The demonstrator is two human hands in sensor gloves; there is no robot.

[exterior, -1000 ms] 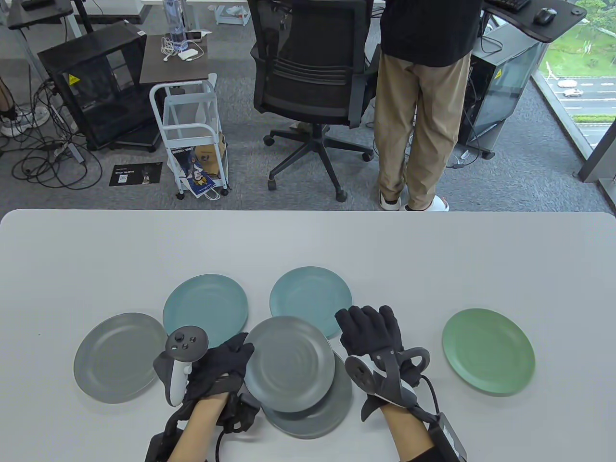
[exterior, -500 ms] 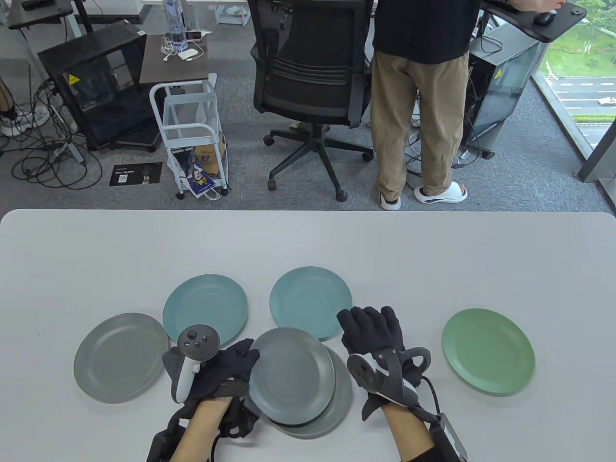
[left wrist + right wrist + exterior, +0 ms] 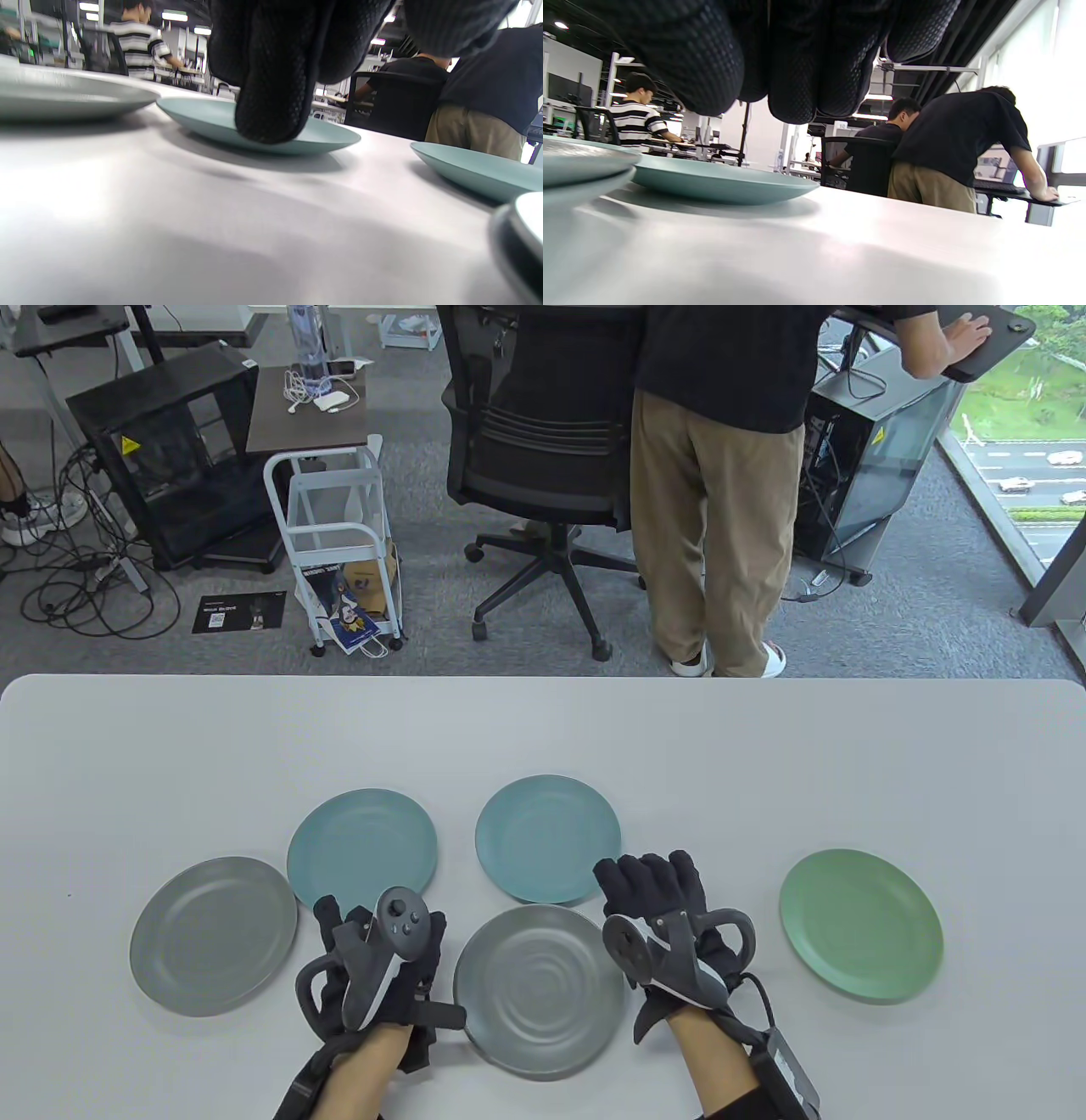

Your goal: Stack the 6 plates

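Two grey plates lie stacked [image 3: 539, 988] at the front centre; the right wrist view shows both rims [image 3: 577, 165]. A single grey plate [image 3: 212, 946] lies at the left. Two teal plates [image 3: 362, 848] [image 3: 547, 838] lie behind, and a green plate [image 3: 861, 925] at the right. My left hand [image 3: 373, 963] rests palm down on the table just left of the stack and holds nothing. My right hand [image 3: 653, 899] lies flat just right of the stack, fingers stretched out, empty. The left wrist view shows the left teal plate [image 3: 258, 131] behind my fingers [image 3: 271, 84].
The white table [image 3: 764, 763] is bare behind the plates up to its far edge. Beyond it stand an office chair [image 3: 543, 449], a person in khaki trousers [image 3: 713, 517] and a white cart [image 3: 339, 534] on the floor.
The upper grey plate has come down squarely onto the lower grey plate. My left hand has let go of it, turned palm down and drawn left. My right hand has barely moved.
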